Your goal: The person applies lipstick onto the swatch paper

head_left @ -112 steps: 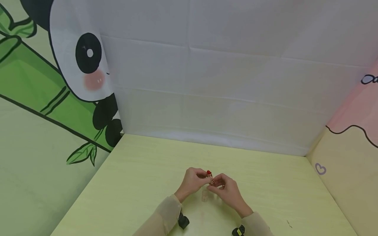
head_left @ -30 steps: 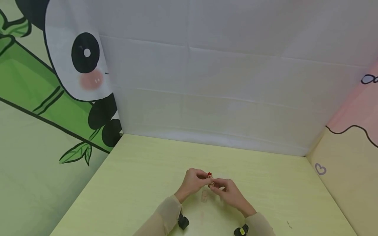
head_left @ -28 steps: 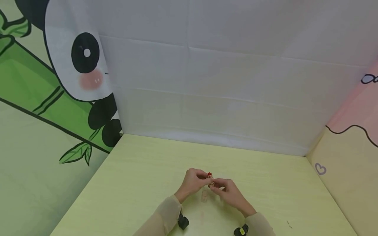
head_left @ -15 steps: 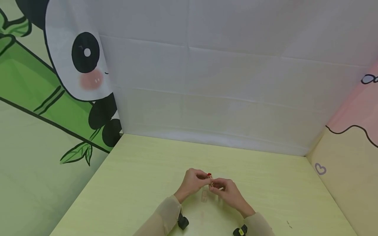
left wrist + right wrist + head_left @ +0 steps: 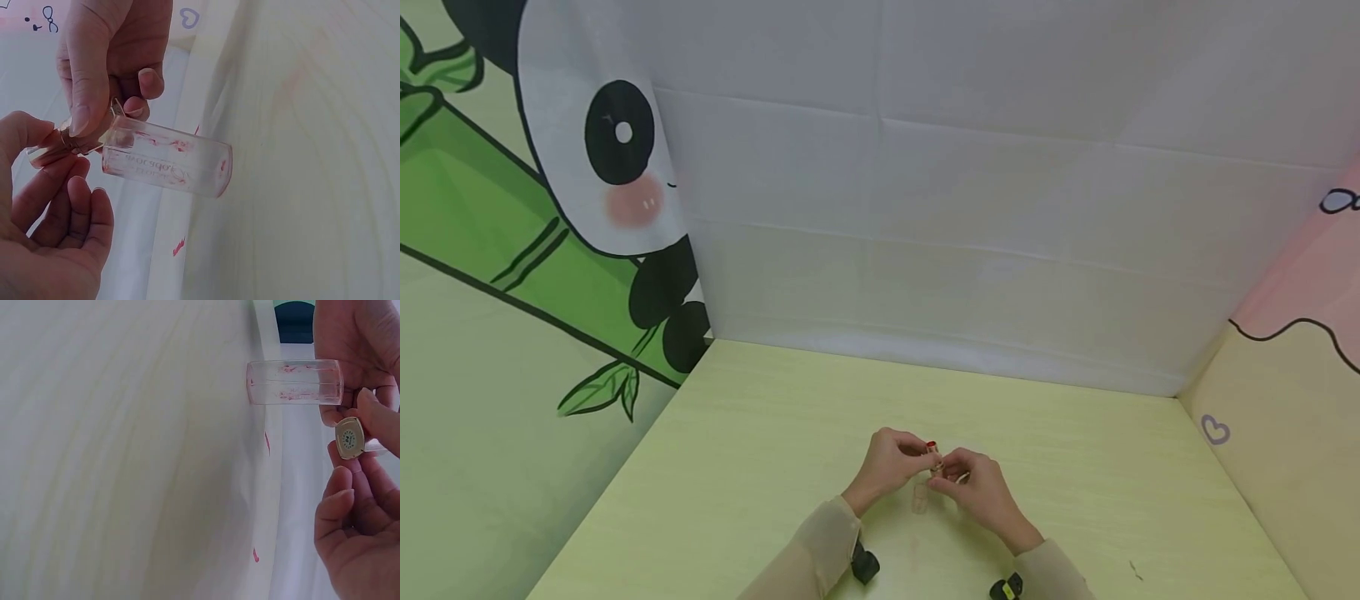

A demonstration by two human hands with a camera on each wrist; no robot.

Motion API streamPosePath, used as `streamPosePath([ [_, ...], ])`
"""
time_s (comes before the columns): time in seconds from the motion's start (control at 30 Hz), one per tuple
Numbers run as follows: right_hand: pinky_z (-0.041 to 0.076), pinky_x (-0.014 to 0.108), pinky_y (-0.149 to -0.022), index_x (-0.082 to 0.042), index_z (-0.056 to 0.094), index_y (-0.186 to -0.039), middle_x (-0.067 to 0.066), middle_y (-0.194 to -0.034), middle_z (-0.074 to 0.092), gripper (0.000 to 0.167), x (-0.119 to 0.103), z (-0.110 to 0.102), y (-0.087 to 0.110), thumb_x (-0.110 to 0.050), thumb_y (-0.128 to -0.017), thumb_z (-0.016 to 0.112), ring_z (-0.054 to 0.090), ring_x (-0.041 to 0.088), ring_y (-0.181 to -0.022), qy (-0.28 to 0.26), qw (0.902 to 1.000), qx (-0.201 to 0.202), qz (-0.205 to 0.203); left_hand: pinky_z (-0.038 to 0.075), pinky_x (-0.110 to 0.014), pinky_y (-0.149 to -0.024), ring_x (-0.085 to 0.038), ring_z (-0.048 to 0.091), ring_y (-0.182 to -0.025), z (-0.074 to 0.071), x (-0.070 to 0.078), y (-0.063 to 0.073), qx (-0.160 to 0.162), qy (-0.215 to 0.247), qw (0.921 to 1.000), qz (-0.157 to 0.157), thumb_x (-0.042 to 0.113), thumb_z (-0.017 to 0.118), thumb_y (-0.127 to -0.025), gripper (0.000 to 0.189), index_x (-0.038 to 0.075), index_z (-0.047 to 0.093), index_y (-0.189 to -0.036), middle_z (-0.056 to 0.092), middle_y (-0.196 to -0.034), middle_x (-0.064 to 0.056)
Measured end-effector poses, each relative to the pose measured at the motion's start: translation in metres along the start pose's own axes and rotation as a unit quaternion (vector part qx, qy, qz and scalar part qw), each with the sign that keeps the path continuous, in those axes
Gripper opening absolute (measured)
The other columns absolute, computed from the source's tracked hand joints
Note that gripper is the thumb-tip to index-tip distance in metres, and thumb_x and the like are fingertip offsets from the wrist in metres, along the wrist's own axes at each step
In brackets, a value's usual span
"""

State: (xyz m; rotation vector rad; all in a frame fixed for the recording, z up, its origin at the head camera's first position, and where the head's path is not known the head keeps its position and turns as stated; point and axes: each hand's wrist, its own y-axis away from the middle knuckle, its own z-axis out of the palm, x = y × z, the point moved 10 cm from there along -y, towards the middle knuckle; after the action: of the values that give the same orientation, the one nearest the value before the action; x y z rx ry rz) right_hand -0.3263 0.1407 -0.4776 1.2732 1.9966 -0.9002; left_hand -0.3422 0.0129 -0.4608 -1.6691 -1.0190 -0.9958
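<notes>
A lipstick (image 5: 932, 447) with a red tip and a gold tube is held above the table, tip up, between both hands. My left hand (image 5: 891, 458) pinches its upper tube between thumb and fingers. With thumb and fingertips, my right hand (image 5: 981, 492) grips the lower part. In the left wrist view the gold tube (image 5: 50, 150) shows between the fingers; in the right wrist view its base label (image 5: 350, 438) faces the camera. Just below the hands, a clear cap (image 5: 920, 500) with red smears stands upright on the table, apart from both hands.
The pale yellow table (image 5: 790, 400) meets a white cloth wall (image 5: 940, 208) behind. Panda-printed cloth (image 5: 625, 167) hangs at left, a pink and cream panel (image 5: 1285, 367) at right. Black wrist cameras (image 5: 865, 567) sit under the sleeves. A small dark mark (image 5: 1136, 571) lies at right.
The lipstick's red tip has sunk lower into its tube. My right hand has shifted slightly, its fingers changing position at the base. My left hand has stayed almost still.
</notes>
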Motion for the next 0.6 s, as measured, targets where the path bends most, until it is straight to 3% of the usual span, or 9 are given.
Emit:
streamPosePath([
  [0.17, 0.049, 0.024, -0.059, -0.011, 0.062, -0.084, -0.008, -0.074, 0.062, 0.029, 0.0, -0.004, 0.001, -0.031, -0.076, 0.081, 0.057, 0.009, -0.067, 0.004, 0.9999, 0.015, 0.006, 0.051, -0.027, -0.059, -0.009, 0.063, -0.061, 0.004, -0.015, -0.005, 0.008, 0.005, 0.9999, 0.004, 0.017, 0.079, -0.079, 0.01, 0.009, 0.075, -0.074, 0.068, -0.07, 0.003],
  [0.6, 0.038, 0.023, -0.053, -0.014, 0.053, -0.08, -0.009, -0.071, 0.055, 0.033, 0.005, -0.012, -0.001, -0.026, -0.074, 0.083, 0.046, 0.01, -0.062, 0.015, 0.9986, 0.048, 0.019, 0.052, -0.028, -0.058, -0.01, 0.063, -0.06, 0.006, -0.01, -0.009, 0.032, -0.002, 0.9995, 0.002, 0.02, 0.078, -0.078, 0.01, 0.012, 0.076, -0.073, 0.067, -0.068, 0.01],
])
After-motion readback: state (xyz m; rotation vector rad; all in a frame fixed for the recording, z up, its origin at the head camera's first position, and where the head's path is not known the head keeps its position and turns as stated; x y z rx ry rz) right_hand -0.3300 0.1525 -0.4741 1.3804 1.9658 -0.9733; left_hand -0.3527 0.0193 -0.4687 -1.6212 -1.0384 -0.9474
